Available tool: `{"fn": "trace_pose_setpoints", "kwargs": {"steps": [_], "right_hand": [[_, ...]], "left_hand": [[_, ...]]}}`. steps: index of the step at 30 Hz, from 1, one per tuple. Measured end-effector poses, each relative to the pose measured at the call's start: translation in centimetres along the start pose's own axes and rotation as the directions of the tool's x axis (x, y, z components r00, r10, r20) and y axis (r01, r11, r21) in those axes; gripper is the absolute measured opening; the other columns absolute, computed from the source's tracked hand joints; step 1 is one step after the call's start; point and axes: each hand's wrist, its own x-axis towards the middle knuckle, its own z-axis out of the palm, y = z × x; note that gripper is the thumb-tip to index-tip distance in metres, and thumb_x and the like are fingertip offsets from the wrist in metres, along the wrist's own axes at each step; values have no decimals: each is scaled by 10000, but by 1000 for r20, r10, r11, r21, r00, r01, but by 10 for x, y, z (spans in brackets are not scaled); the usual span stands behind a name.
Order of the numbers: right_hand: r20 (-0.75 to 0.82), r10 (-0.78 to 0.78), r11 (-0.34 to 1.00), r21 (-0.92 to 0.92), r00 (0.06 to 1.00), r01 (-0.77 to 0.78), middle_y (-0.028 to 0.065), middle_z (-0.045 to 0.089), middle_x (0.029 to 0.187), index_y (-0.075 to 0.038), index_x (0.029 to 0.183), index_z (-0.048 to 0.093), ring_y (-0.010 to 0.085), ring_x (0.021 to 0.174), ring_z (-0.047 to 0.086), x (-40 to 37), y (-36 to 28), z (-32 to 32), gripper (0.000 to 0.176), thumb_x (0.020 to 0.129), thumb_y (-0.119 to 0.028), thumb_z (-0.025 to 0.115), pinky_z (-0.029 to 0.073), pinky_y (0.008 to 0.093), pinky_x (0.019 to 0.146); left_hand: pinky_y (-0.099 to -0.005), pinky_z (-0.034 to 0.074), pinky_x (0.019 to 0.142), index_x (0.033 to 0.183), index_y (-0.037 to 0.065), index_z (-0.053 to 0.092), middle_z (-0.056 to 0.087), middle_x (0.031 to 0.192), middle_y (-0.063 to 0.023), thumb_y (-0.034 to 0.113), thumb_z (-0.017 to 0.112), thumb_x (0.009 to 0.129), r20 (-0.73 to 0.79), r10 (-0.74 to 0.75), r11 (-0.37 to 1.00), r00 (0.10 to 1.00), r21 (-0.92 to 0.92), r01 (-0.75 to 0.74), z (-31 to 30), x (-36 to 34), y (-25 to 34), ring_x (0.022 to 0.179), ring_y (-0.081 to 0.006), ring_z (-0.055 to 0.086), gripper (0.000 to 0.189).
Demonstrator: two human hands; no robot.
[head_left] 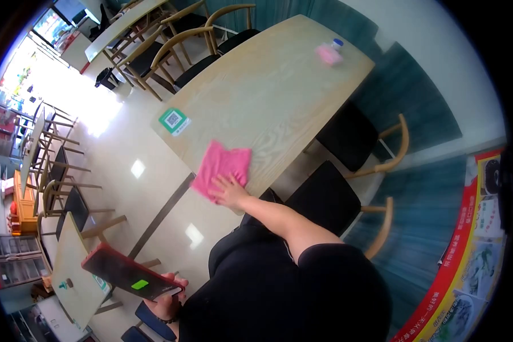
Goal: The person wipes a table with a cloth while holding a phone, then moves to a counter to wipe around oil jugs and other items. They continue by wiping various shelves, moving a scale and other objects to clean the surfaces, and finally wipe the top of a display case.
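Observation:
My right hand (229, 191) lies flat on a pink cloth (225, 162), fingers spread, at the near end of a light wooden table (256, 85). Part of the cloth reaches the table's near edge. Lower left, my left hand (168, 302) is closed around one end of a long, flat, dark object with a red rim (117, 265). A bright green patch marks its face; I cannot make out what kind of thing it is. It is held tilted, off to the side of the table.
A green QR-code card (174, 121) lies by the table's left edge. At the far end are a pink packet (328, 55) and a blue-capped item (337, 43). Black-seated chairs (325, 196) line both long sides. Another table (77, 273) stands lower left.

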Motion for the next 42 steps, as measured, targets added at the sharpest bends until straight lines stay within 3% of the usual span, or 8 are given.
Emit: {"fn": "trace_pose_setpoints", "kwargs": {"steps": [5, 12, 21, 25, 28, 32, 38, 42], "right_hand": [[154, -409, 906, 182, 899, 382, 81, 183, 1411, -273, 1280, 379, 293, 1300, 143, -17, 63, -22, 526, 816, -520, 386, 107, 448, 1051], [-42, 216, 973, -78, 976, -218, 130, 200, 1396, -211, 1300, 353, 308, 1288, 176, -54, 319, -105, 541, 830, -474, 419, 161, 408, 1050], [-115, 708, 681, -150, 697, -716, 227, 306, 1312, -94, 1176, 486, 459, 1189, 263, 1, 504, -171, 479, 837, -427, 425, 189, 536, 984], [-32, -126, 962, 239, 991, 130, 180, 447, 1195, 9, 1032, 549, 373, 1186, 320, 6, 374, -113, 515, 659, -335, 636, 213, 501, 997], [-19, -759, 565, 478, 651, 672, 131, 424, 1238, -177, 972, 619, 317, 1229, 285, 3, 281, -78, 351, 780, -437, 481, 170, 503, 1019], [197, -936, 349, 440, 290, 827, 79, 424, 1226, -207, 973, 612, 288, 1229, 283, 82, 228, -57, 324, 726, -404, 538, 217, 491, 1003], [-257, -566, 742, 254, 783, 620, 63, 493, 1158, -245, 1029, 573, 290, 1126, 417, 205, 331, -37, 415, 627, -345, 595, 295, 499, 950], [31, -106, 994, 31, 994, 105, 72, 261, 1381, -276, 1300, 336, 308, 1270, 223, 227, 464, -111, 530, 811, -461, 426, 166, 496, 1012]], "left_hand": [[-257, 505, 452, 1004, -126, 511, 591, 871, -223, 128, 674, 731, 18, 36, 999, 999, 3, -36, 19, 13, -7, 703, -327, 617, 407], [-262, 501, 431, 966, -98, 534, 598, 859, -214, 144, 703, 703, -126, -45, 997, 991, 57, 52, 94, 63, -43, 666, -320, 620, 395], [-256, 484, 387, 1038, -103, 478, 580, 934, -202, 119, 688, 668, -264, -167, 985, 950, 3, 174, 242, 150, -113, 654, -323, 612, 480], [-272, 480, 373, 977, -138, 499, 594, 844, -207, 128, 686, 666, -354, -163, 979, 921, 59, 196, 303, 167, -117, 605, -325, 612, 450], [-269, 487, 387, 992, -142, 491, 589, 845, -212, 117, 663, 679, -387, -162, 977, 908, 67, 204, 321, 171, -123, 649, -322, 617, 441], [-255, 490, 397, 1002, -132, 494, 589, 848, -207, 131, 664, 678, -435, -175, 966, 883, 99, 240, 341, 189, -126, 676, -307, 618, 450], [-239, 481, 383, 995, -127, 504, 595, 836, -199, 143, 677, 670, -445, -102, 974, 890, 136, 179, 351, 206, -128, 651, -289, 620, 457], [-286, 501, 425, 993, -139, 505, 593, 843, -226, 128, 670, 706, -361, -102, 987, 927, 83, 140, 343, 209, -133, 678, -333, 623, 426]]}}
